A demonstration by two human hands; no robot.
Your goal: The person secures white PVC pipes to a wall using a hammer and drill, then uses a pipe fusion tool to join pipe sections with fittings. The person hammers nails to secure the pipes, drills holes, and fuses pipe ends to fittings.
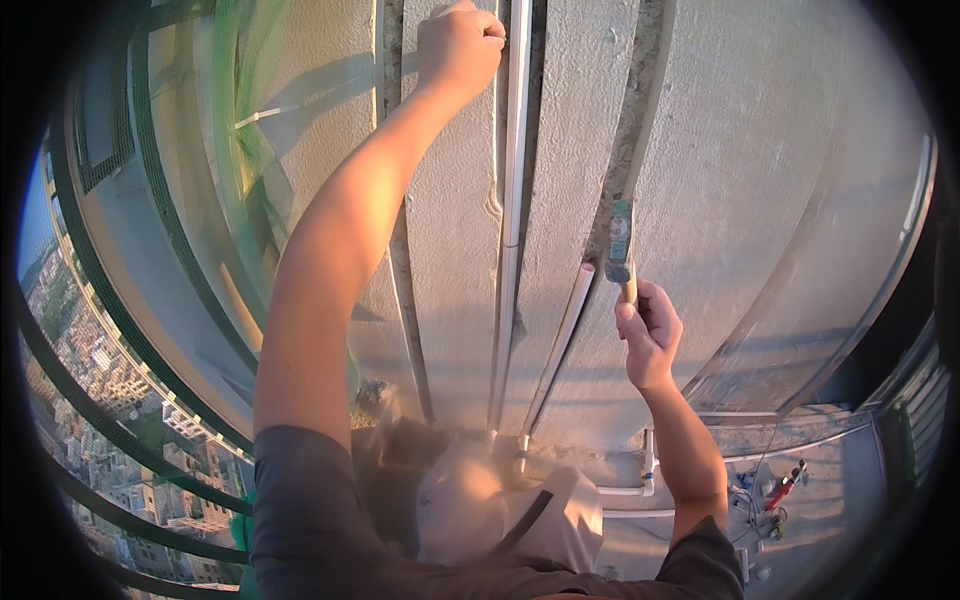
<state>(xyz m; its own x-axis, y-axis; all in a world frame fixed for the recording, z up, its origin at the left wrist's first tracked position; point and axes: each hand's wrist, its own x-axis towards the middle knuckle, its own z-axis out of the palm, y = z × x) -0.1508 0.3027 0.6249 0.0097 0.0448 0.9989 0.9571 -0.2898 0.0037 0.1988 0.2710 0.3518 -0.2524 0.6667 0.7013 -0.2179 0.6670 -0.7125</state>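
Observation:
Raised high against the rough grey wall [735, 170], my left hand [462, 45] is closed beside a long white pipe [518, 130] that lies in a cut groove. Whatever its fingers may hold is too hidden to make out. Lower and to the right, my right hand [652, 335] grips the short wooden handle of what looks like a hammer [620, 245], whose grey-green head points up in front of another groove [648, 90]. Just left of the hammer ends a shorter white pipe [572, 310], open at its top.
Green netting [245, 100] hangs at the left, beside curved dark railings [160, 455] with a city far below. White pipes [648, 485] run along the floor at the wall's foot. A red tool [785, 487] and small fittings lie at the lower right.

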